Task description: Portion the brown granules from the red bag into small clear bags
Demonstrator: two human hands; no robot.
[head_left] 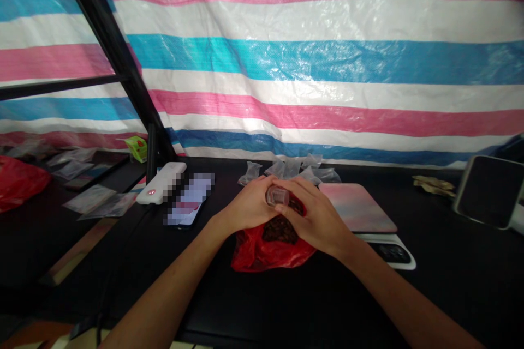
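Note:
Above an opened red plastic bag point(254, 253), both hands come together around a small clear plastic container point(277, 195). My left hand point(250, 204) closes on it from the left, fingers curled along the far side. From the right, my right hand point(317, 212) curves over it with the thumb against its near edge. A heap of small dark brown pieces point(280, 230), like beans or seeds, shows in the bag below the hands. My fingers and palms hide much of the container and part of the heap.
Small clear plastic bags point(295, 168) lie behind my hands. To the left are a phone point(192, 200) and a white power bank point(161, 182). A small scale with a pinkish plate point(356, 207) is close on the right; farther right stands a dark-screened device point(489, 191).

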